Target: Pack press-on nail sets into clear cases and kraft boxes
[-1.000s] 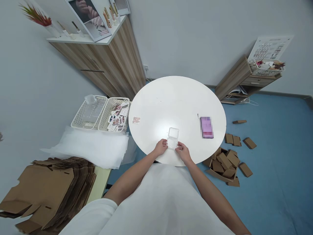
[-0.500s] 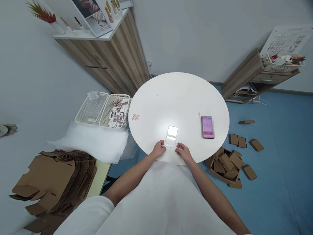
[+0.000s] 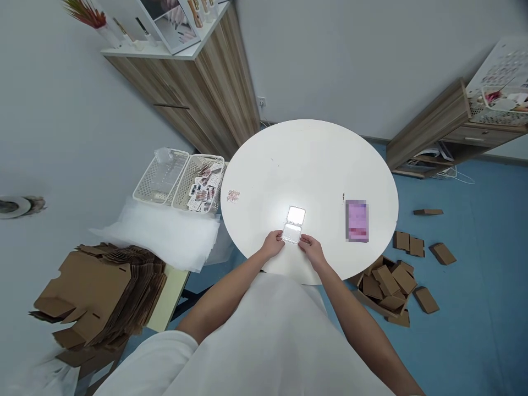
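A clear plastic case (image 3: 292, 233) lies unfolded on the white round table (image 3: 317, 159), its lid half pointing away from me and its near half between my hands. My left hand (image 3: 273, 244) has its fingertips at the near half's left edge, thumb and fingers curled around the side. At the right edge my right hand (image 3: 312, 251) pinches the rim in the same way. Glare on the plastic hides whether anything thin lies inside.
A purple box (image 3: 357, 221) lies to the right on the table, small pink pieces (image 3: 233, 196) to the left. Two white baskets (image 3: 181, 190), white foam sheets (image 3: 165, 231) and flat cardboard (image 3: 86, 291) stand left. Brown boxes (image 3: 388, 283) are on the floor at right.
Both hands have closed in on the sides of the plastic case, the right one from slightly apart. The whole view has shifted a little, so the furniture appears further right.
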Available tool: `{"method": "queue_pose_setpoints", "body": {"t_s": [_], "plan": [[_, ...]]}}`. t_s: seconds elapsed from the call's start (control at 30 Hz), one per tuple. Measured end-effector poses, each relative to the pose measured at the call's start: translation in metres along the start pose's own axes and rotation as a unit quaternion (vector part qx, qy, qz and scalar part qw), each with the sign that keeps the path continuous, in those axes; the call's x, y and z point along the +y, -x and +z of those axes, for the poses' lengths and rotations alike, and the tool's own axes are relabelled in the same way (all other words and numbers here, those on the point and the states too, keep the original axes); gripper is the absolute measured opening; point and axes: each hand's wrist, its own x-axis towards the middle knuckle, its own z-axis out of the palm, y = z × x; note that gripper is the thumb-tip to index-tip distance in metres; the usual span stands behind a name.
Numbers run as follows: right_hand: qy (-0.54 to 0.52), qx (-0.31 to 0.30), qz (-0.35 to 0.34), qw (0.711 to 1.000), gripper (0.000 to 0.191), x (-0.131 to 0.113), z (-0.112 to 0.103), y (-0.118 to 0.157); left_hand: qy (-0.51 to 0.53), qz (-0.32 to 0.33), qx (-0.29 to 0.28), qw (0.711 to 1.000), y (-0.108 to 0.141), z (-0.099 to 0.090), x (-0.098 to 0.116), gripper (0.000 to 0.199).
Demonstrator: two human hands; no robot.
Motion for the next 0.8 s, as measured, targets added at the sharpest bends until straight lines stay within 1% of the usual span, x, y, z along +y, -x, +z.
{"method": "queue_pose_setpoints", "body": {"t_s": [0.1, 0.17, 0.23, 0.3, 0.37, 0.43, 0.53, 0.6, 0.7, 0.8], "plan": [[0.008, 0.017, -0.003, 1.0, 0.045, -0.001, 0.002, 0.002, -0.005, -0.018, -0.003, 1.0, 0.0, -0.003, -0.001, 0.043], [0.013, 0.041, -0.005, 0.999, 0.044, -0.002, 0.002, 0.006, -0.01, -0.032, -0.003, 0.999, 0.0, -0.006, -0.002, 0.047], [0.028, 0.094, -0.018, 0.995, 0.043, -0.005, 0.004, 0.01, -0.019, -0.037, -0.013, 0.999, 0.002, -0.014, -0.004, 0.048], [0.051, 0.161, -0.043, 0.985, 0.044, -0.011, 0.01, 0.015, -0.035, -0.025, -0.02, 0.999, 0.003, -0.029, -0.007, 0.046], [0.066, 0.194, -0.073, 0.976, 0.044, -0.02, 0.022, 0.02, -0.059, 0.002, -0.02, 0.998, 0.004, -0.054, -0.011, 0.042], [0.08, 0.182, -0.096, 0.975, 0.043, -0.03, 0.043, 0.022, -0.094, 0.038, -0.011, 0.995, 0.002, -0.087, -0.017, 0.038], [0.118, 0.104, -0.104, 0.982, 0.041, -0.044, 0.085, 0.017, -0.164, 0.095, 0.009, 0.982, -0.006, -0.144, -0.024, 0.033], [0.156, 0.05, -0.093, 0.982, 0.041, -0.05, 0.114, 0.008, -0.219, 0.116, 0.02, 0.969, -0.017, -0.181, -0.026, 0.033], [0.226, 0.002, -0.089, 0.97, 0.041, -0.056, 0.152, -0.009, -0.311, 0.139, 0.027, 0.94, -0.038, -0.226, -0.018, 0.036], [0.3, -0.015, -0.11, 0.947, 0.044, -0.065, 0.18, -0.028, -0.417, 0.169, 0.018, 0.893, -0.062, -0.255, -0.001, 0.039]]}}
